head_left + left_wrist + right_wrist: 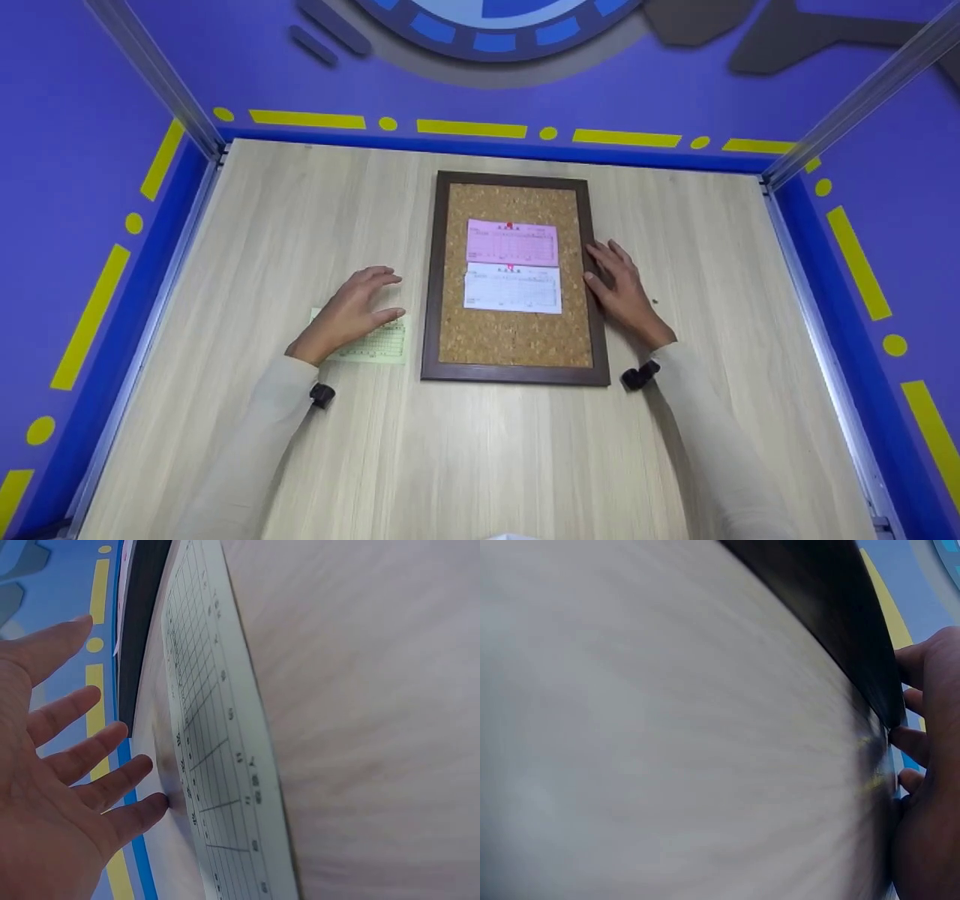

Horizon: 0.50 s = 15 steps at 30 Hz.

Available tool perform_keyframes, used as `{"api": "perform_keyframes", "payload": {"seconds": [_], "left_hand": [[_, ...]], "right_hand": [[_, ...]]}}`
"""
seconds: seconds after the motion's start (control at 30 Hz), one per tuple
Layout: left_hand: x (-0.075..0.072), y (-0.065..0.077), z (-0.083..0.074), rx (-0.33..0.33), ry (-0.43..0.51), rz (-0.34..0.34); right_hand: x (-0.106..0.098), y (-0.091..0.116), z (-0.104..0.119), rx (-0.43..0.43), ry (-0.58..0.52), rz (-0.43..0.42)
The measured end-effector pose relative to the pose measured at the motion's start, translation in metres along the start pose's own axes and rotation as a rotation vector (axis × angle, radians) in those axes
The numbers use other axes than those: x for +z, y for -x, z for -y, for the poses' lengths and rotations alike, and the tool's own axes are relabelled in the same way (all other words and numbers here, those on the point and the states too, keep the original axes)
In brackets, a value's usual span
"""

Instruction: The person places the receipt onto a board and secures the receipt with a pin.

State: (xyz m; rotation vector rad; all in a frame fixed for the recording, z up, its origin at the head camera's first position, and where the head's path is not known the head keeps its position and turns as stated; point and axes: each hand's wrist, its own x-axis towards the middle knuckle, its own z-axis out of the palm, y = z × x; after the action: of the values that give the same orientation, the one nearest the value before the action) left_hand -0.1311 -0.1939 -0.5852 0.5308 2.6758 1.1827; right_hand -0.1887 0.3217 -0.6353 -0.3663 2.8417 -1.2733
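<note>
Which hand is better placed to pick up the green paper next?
Probably the left hand: its fingers are spread, right by the green paper. The right hand is at the board's far edge, with the board between it and the paper.

Framed corkboard point(517, 341) flat; green slip point(381, 346) alongside, apparently loose.

Left arm point(249, 442) forward, fingers point(90, 752) apart (loosely)

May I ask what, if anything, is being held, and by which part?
The left hand holds nothing; the right hand touches the corkboard frame's right side, grip unclear.
</note>
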Motion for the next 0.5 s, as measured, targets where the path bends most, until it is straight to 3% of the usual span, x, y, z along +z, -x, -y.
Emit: {"api": "perform_keyframes", "payload": {"seconds": [0.5], "left_hand": [[-0.013,0.020,0.014,-0.079,-0.026,-0.036]], "right_hand": [[0.001,0.002,-0.002,0.006,-0.003,0.001]]}}
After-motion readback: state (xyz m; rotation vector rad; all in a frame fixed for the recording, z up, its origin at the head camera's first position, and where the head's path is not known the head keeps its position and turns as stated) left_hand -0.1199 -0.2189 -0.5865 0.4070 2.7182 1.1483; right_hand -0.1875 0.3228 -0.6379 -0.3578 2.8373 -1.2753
